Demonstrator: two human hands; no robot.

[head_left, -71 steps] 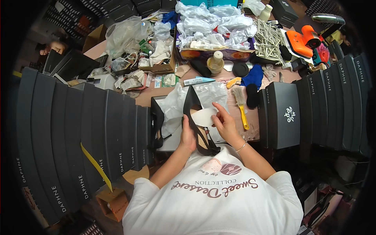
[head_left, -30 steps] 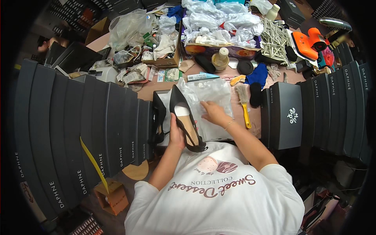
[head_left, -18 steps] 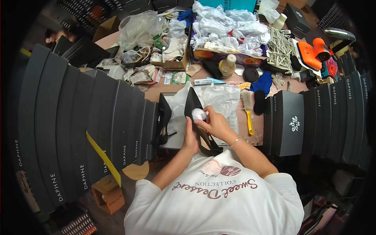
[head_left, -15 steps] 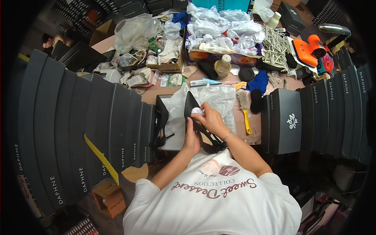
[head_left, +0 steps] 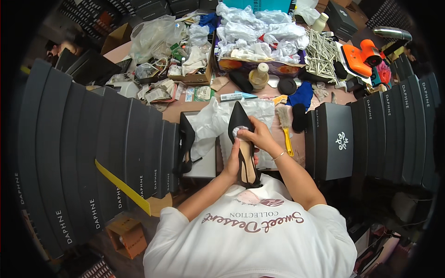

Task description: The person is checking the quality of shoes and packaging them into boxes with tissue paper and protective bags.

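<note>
The black pointed shoe [head_left: 246,153], held toe-out over white paper [head_left: 266,109], looks light and smooth, its upper pliable, its sole stiff — best gripped mid-length, where the left hand [head_left: 233,160] clasps it, while the right hand [head_left: 260,134] grips the toe, thumb on a white wad [head_left: 238,130].

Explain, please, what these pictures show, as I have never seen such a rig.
There is no machine here, only a person's left hand and right hand, both bare. Every picture comes from one fisheye camera, the left of two worn on the head, looking down, so straight edges bend near the rim. The left hand holds a black shoe; the right thumb is at a white wad in its opening. On the table are a brush and a bottle; a second shoe sits left. Dark boxes flank both sides.
</note>
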